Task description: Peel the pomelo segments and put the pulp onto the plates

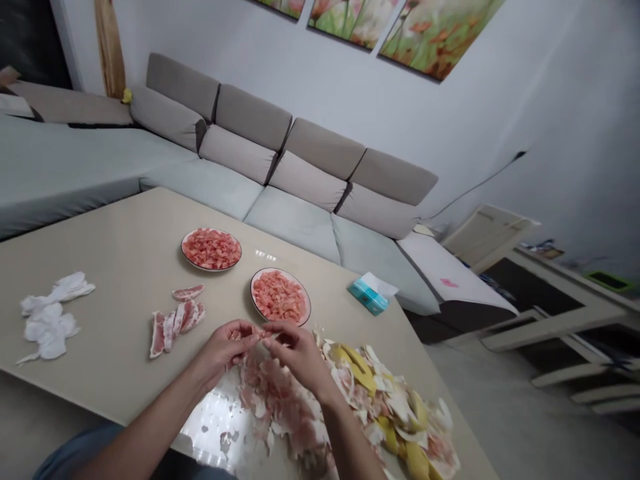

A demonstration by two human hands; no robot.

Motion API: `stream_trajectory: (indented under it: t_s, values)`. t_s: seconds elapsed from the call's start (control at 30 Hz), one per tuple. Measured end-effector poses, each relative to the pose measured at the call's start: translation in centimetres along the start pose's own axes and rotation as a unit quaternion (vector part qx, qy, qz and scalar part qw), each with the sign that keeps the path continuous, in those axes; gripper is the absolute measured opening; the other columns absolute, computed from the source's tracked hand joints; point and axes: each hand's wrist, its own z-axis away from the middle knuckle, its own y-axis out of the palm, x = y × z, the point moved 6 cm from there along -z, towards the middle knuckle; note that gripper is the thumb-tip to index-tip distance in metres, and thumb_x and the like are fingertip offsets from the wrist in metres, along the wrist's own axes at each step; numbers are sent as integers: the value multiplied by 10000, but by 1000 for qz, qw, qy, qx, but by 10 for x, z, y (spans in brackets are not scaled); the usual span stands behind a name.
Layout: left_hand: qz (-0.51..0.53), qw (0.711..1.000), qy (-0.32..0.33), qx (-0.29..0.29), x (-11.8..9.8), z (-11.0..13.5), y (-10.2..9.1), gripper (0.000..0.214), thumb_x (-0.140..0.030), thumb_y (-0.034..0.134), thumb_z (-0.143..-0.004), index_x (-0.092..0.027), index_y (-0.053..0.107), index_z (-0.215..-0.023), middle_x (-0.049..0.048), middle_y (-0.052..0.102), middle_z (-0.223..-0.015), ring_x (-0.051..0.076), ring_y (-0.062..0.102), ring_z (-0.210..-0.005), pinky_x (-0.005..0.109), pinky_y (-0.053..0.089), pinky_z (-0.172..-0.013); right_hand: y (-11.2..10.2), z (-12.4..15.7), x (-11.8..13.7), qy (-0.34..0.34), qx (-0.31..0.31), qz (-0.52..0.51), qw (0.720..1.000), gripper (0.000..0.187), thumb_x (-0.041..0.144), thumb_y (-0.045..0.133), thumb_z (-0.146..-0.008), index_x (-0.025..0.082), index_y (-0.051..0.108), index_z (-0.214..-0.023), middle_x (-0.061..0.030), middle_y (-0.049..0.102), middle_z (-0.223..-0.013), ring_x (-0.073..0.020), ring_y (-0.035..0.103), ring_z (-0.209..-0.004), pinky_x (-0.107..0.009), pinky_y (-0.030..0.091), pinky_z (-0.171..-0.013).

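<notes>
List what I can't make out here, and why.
- Fruit bit, between left hand and right hand: head view, small and covered by fingertips.
- Peel scraps: head view, some hidden behind the right forearm.
- Wall pictures: head view, tops cut off by the upper edge.

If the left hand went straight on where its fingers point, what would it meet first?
Probably the right hand, whose fingertips face the left hand around what looks like a small pink piece; exact depth is unclear.

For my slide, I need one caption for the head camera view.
Left hand and right hand pinch a pink piece near a plate of pink pulp, yellow peels lying alongside.
</notes>
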Motion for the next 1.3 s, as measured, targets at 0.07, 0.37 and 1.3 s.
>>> stream_trajectory:
  t_s: [0.07, 0.37, 1.3]
  values:
    - [-14, 1000, 2, 3, -2, 2, 1, 347, -379, 803, -659, -143, 646, -859, -31, 569, -706, 44, 413, -512, 170, 247, -452, 10, 11, -1, 18, 7, -34, 999, 264, 372, 689, -785, 177, 717, -961, -53, 704, -859, -134, 583, -611, -232, 472, -527]
    - [-95, 994, 46, 7, -13, 6, 8, 298, -353, 801, -649, -128, 699, -817, 51, 690, -801, 168, 607, -750, 247, 441, -692, 10, 13, -9, 58, -19, -118, 991, 301, 458, 715, -739, 161, 675, -761, 11, 599, -607, -110, 527, -505, -218, 428, -485]
    - [-148, 987, 55, -11, -9, 2, 3, 298, -385, 754, -679, -156, 668, -849, 11, 632, -792, 136, 548, -687, 216, 392, -604, -36, -27, -10, 27, -111, -5, 993, 237, 352, 642, -764, 183, 741, -897, -68, 718, -908, -188, 607, -749, -322, 484, -736]
